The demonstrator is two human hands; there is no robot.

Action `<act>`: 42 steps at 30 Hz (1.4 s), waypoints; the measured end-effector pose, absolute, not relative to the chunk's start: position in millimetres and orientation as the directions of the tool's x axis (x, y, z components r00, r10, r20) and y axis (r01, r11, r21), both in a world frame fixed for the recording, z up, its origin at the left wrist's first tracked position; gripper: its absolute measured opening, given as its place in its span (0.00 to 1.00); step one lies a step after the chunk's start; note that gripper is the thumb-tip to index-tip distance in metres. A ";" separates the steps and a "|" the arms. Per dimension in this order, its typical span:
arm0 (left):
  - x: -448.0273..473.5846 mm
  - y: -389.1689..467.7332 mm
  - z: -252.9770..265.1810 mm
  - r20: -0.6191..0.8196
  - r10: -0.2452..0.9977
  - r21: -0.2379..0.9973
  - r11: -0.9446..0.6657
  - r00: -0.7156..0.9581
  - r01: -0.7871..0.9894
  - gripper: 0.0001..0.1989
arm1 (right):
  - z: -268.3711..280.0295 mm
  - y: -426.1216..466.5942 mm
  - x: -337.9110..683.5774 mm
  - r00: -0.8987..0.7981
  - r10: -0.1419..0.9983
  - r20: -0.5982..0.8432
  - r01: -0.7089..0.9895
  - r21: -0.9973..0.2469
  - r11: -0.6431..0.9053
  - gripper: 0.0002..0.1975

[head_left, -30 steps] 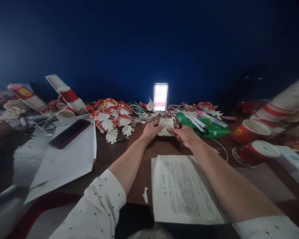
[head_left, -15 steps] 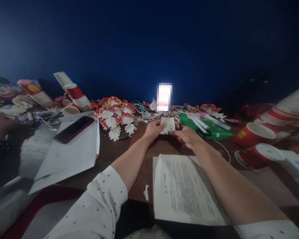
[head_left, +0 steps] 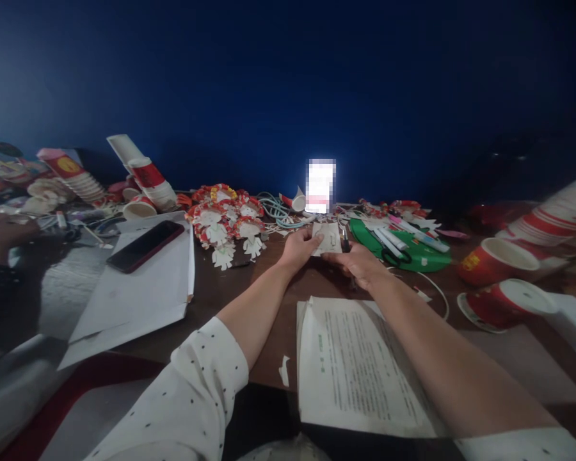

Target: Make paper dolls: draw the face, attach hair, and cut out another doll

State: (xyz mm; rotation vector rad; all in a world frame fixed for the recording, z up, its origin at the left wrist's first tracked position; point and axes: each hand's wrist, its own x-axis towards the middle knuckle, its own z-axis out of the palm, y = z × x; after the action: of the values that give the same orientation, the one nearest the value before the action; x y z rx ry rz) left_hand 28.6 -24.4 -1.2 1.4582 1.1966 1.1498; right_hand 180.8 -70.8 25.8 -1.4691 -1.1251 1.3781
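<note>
The right hand has slid to the lower edge of the small white rectangular paper card over the brown tabletop, its grip closed round a slim dark pen-like tool, while the left hand's grip pinches the card, seemingly to steady it.

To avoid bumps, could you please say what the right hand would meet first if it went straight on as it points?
The small pale card at the fingertips of the right hand, then probably the left hand, though depth is unclear.
</note>
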 end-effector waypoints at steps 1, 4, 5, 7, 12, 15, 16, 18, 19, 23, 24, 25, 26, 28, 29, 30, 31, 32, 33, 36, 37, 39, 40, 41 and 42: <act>28.5 -24.2 -1.5 0.113 0.989 0.980 -0.127 0.094 0.153 0.12 | 25.0 -69.8 181.9 0.007 0.962 -0.274 0.067 -0.959 -0.274 0.26; 28.7 -23.9 -2.6 0.108 0.989 0.979 -0.123 0.102 0.163 0.13 | 22.5 -65.7 185.6 0.046 0.965 -0.257 -0.001 -0.966 -0.257 0.24; 29.0 -24.3 -2.7 0.105 0.989 0.978 -0.123 0.108 0.171 0.13 | 21.6 -64.2 186.8 0.070 0.966 -0.248 -0.027 -0.969 -0.246 0.24; 29.7 -25.4 -2.5 0.102 0.988 0.975 -0.123 0.120 0.187 0.13 | 19.9 -61.4 188.9 0.115 0.965 -0.234 -0.061 -0.972 -0.228 0.23; 30.7 -27.7 -1.2 0.080 0.986 0.974 -0.108 0.145 0.198 0.13 | 18.9 -60.2 189.9 0.159 0.967 -0.201 -0.032 -0.980 -0.198 0.20; 30.3 -28.1 -0.6 0.072 0.989 0.975 -0.097 0.132 0.201 0.12 | 22.4 -62.7 188.6 0.183 0.962 -0.203 -0.004 -0.979 -0.206 0.19; 30.1 -28.3 -0.5 0.068 0.990 0.975 -0.093 0.125 0.202 0.12 | 23.7 -63.4 188.2 0.189 0.961 -0.205 -0.005 -0.978 -0.207 0.19; 29.8 -28.6 -0.3 0.060 0.991 0.976 -0.083 0.118 0.199 0.12 | 25.6 -64.2 187.9 0.192 0.960 -0.205 -0.023 -0.979 -0.205 0.18; 29.7 -28.8 -0.6 0.055 0.991 0.978 -0.078 0.121 0.195 0.12 | 26.0 -64.3 187.9 0.189 0.961 -0.203 -0.033 -0.979 -0.201 0.18; 29.4 -28.3 -4.2 0.054 0.984 0.985 -0.080 0.167 0.154 0.13 | 25.2 -63.3 188.4 0.198 0.966 -0.168 -0.043 -0.986 -0.162 0.19; 29.4 -27.9 -5.6 0.052 0.982 0.988 -0.077 0.183 0.136 0.14 | 24.7 -63.0 188.5 0.208 0.966 -0.154 -0.032 -0.988 -0.151 0.20; 29.3 -27.3 -6.9 0.047 0.979 0.991 -0.070 0.197 0.113 0.14 | 24.2 -62.7 188.7 0.220 0.965 -0.139 -0.018 -0.990 -0.139 0.20; 29.3 -26.7 -8.1 0.037 0.977 0.995 -0.056 0.210 0.086 0.14 | 23.6 -62.4 188.9 0.231 0.965 -0.122 0.002 -0.992 -0.126 0.20; 29.4 -25.7 -9.4 0.019 0.974 0.999 -0.025 0.226 0.023 0.14 | 22.1 -61.6 189.6 0.247 0.966 -0.076 0.055 -0.994 -0.092 0.20; 29.5 -25.4 -9.5 0.010 0.973 1.000 -0.008 0.229 -0.008 0.14 | 21.2 -61.1 190.0 0.247 0.968 -0.051 0.084 -0.994 -0.073 0.20; 29.8 -25.2 -9.1 -0.001 0.974 0.999 0.009 0.229 -0.036 0.14 | 20.2 -60.7 190.4 0.241 0.970 -0.028 0.110 -0.992 -0.057 0.20; 30.1 -25.2 -8.4 -0.012 0.974 0.998 0.027 0.227 -0.064 0.14 | 19.2 -60.4 190.6 0.234 0.972 -0.010 0.133 -0.990 -0.042 0.20; 30.5 -25.3 -7.5 -0.023 0.974 0.995 0.044 0.225 -0.091 0.14 | 18.3 -60.3 190.5 0.223 0.975 0.002 0.149 -0.988 -0.032 0.19; 30.9 -25.5 -6.4 -0.033 0.975 0.991 0.060 0.220 -0.118 0.14 | 17.7 -60.5 190.1 0.210 0.978 0.007 0.160 -0.987 -0.027 0.19; 32.0 -26.3 -3.6 -0.044 0.980 0.980 0.081 0.195 -0.183 0.12 | 17.7 -62.3 187.6 0.171 0.985 -0.003 0.175 -0.984 -0.033 0.18; 32.2 -26.6 -2.9 -0.040 0.982 0.977 0.077 0.186 -0.197 0.11 | 18.4 -63.3 186.5 0.159 0.987 -0.010 0.174 -0.984 -0.038 0.18; 32.5 -27.2 -1.7 -0.025 0.985 0.975 0.062 0.172 -0.212 0.11 | 20.3 -65.2 184.6 0.145 0.989 -0.040 0.154 -0.986 -0.062 0.18; 32.5 -27.5 -1.1 -0.019 0.986 0.975 0.055 0.168 -0.215 0.11 | 21.3 -66.0 183.9 0.143 0.988 -0.061 0.137 -0.987 -0.080 0.19; 32.4 -27.9 -0.5 -0.014 0.986 0.975 0.049 0.163 -0.215 0.10 | 22.1 -66.7 183.4 0.141 0.987 -0.084 0.119 -0.988 -0.101 0.19; 32.2 -28.2 0.0 -0.012 0.987 0.976 0.046 0.161 -0.213 0.10 | 22.7 -67.1 183.1 0.137 0.985 -0.108 0.100 -0.988 -0.122 0.19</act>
State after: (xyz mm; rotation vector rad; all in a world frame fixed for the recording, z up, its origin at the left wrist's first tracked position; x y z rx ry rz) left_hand 32.2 -28.2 0.0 1.0996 0.9487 1.1666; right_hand 183.1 -67.1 22.7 -1.4334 -1.1310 1.1406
